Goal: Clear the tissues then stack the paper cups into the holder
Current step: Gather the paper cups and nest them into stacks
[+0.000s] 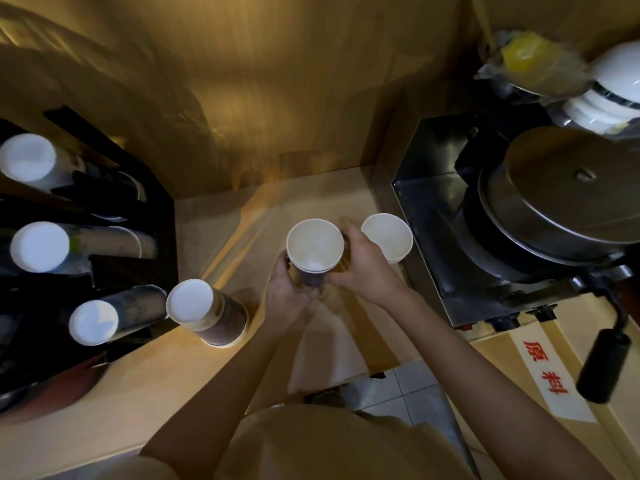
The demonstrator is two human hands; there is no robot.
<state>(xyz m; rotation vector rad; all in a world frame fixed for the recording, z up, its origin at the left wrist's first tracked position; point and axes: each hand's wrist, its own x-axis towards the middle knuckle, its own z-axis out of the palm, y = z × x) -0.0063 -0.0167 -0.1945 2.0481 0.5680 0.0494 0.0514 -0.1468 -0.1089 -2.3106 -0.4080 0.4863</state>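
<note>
Both hands hold a short stack of nested paper cups (314,245), mouth up, above the middle of the wooden counter. My left hand (289,289) grips its lower left side and my right hand (363,263) wraps its right side. Just right of my right hand stands another upright paper cup (388,237) on the counter. An upside-down stack of dark-printed cups (204,311) stands at the left, beside the black cup holder (145,216). Three rows of cups (38,245) lie in the holder, white bottoms toward me. No tissues are visible.
A steel machine (554,209) with a round lid and a black handle (604,365) fills the right side. White bowls (609,88) and a plastic-wrapped item sit behind it. A wooden wall closes the back. A labelled carton (540,372) sits below the machine.
</note>
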